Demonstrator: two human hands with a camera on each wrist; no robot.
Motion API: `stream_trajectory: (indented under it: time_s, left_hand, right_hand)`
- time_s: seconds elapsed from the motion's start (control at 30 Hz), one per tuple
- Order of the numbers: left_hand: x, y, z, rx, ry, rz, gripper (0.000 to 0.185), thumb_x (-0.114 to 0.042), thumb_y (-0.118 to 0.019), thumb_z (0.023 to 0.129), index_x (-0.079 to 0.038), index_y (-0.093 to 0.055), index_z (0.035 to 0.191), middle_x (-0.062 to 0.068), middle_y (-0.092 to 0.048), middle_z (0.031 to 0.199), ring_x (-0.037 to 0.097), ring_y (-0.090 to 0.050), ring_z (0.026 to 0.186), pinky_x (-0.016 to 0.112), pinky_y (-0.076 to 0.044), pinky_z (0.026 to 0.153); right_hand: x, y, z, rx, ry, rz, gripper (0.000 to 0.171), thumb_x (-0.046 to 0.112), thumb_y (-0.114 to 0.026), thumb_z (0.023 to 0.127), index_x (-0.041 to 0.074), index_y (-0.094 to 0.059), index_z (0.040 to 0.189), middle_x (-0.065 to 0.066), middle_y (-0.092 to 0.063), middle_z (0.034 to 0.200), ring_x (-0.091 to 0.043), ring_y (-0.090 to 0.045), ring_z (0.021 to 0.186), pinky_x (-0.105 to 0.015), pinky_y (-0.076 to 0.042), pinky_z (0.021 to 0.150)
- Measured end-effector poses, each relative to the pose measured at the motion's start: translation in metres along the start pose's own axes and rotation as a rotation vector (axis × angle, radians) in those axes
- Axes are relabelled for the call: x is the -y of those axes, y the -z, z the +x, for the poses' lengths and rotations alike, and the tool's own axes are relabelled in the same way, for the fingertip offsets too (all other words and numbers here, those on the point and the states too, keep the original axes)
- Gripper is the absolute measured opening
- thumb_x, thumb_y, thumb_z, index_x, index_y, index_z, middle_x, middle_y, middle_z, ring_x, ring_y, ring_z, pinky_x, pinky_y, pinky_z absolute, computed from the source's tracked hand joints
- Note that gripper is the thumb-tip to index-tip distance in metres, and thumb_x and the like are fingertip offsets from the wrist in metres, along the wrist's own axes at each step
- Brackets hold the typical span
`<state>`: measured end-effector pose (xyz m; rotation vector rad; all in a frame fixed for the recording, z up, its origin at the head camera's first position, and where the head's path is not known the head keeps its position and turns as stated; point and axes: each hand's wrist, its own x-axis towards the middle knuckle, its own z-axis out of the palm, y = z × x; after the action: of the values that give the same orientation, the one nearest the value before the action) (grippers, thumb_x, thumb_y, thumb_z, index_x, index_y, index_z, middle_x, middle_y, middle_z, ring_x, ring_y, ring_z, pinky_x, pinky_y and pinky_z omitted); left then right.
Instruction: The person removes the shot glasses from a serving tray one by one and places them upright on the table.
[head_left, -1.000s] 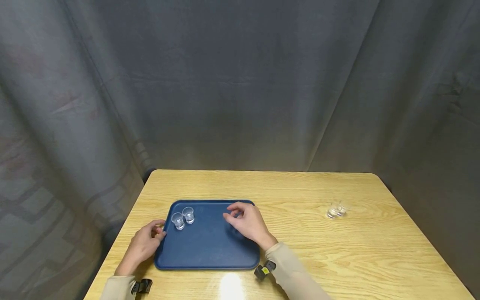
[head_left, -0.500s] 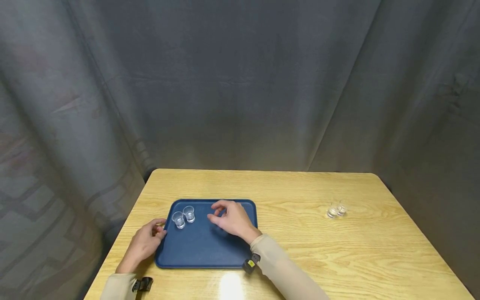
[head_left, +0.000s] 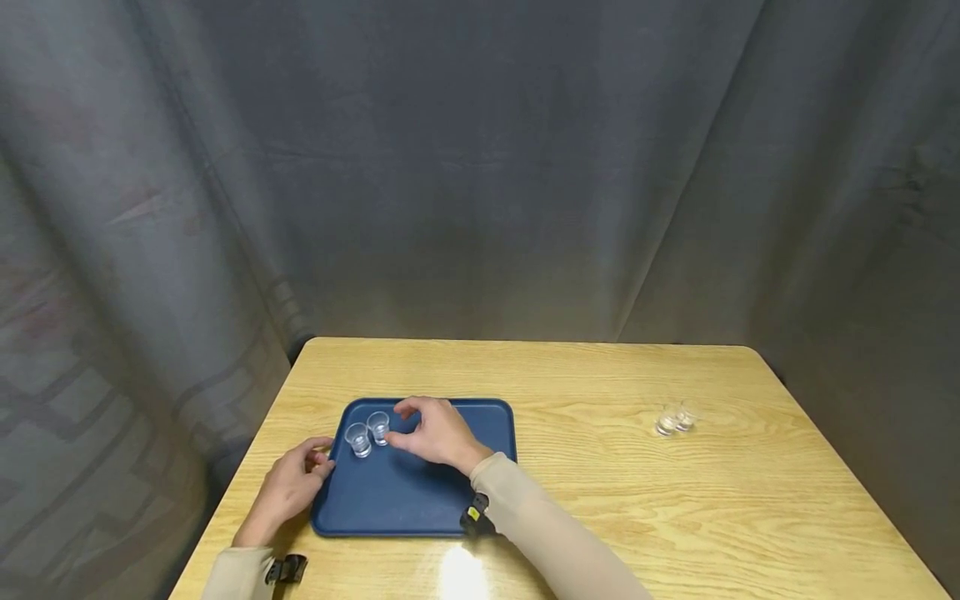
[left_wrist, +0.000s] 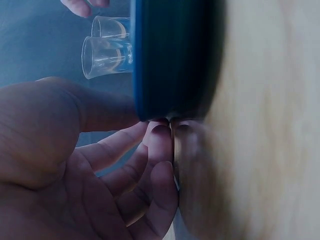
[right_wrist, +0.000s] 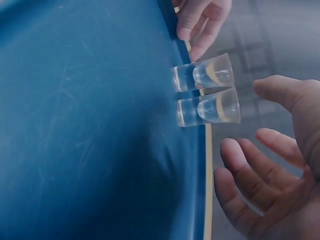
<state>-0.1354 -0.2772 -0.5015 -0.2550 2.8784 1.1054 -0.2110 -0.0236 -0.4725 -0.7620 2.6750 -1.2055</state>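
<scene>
Two clear shot glasses (head_left: 369, 433) stand upright, side by side, in the far-left corner of the blue tray (head_left: 450, 500); right hand (head_left: 433, 433) just beside the nearer-right glass, fingers spread apart, holding nothing; left hand (head_left: 288, 487) relaxed at the tray's left edge, fingertips (left_wrist: 161, 142) touching the rim; two more glasses (head_left: 672, 418) well apart on the wooden table (head_left: 675, 517).

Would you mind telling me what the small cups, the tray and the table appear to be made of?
The two small cups look like clear glass or hard clear plastic: see-through walls, thick bases, bright glints. Which one, I cannot tell. The blue tray seems to be moulded plastic with a matte finish; fine scratches show on its floor. The table looks like light wood or wood-grain laminate, glossy enough to mirror a lamp.
</scene>
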Motion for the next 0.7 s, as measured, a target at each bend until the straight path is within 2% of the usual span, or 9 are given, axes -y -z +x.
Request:
stream_trajectory:
  time_s: [0.3,0.53,0.7]
  left_hand:
    - [0.0,0.001,-0.001,-0.003,0.004,-0.009,0.039,-0.011,-0.065,0.101,0.003,-0.064,0.137,0.008,-0.067,0.102,0.02,-0.062,0.09,0.035,-0.046,0.076]
    - [0.0,-0.001,-0.002,0.007,0.01,-0.033,0.038,-0.011,-0.065,0.102,0.002,-0.064,0.137,0.008,-0.066,0.101,0.019,-0.062,0.089,0.034,-0.046,0.075]
    - [0.001,-0.001,-0.001,0.002,0.0,-0.029,0.038,-0.011,-0.065,0.102,0.003,-0.064,0.137,0.008,-0.066,0.1,0.019,-0.061,0.088,0.034,-0.046,0.076]
  right_hand:
    - [0.003,-0.013,0.012,0.012,0.017,-0.038,0.052,0.044,-0.084,0.089,0.014,-0.075,0.131,0.001,-0.078,0.116,-0.008,-0.069,0.089,-0.024,-0.053,0.082]
    - [-0.003,-0.021,0.018,0.018,-0.033,0.034,0.049,0.04,-0.085,0.089,0.015,-0.075,0.13,0.002,-0.077,0.113,0.002,-0.062,0.077,-0.021,-0.052,0.076]
    - [-0.006,-0.025,0.02,0.008,-0.024,0.042,0.045,0.04,-0.085,0.089,0.016,-0.077,0.127,0.003,-0.078,0.111,0.003,-0.062,0.075,-0.02,-0.052,0.075]
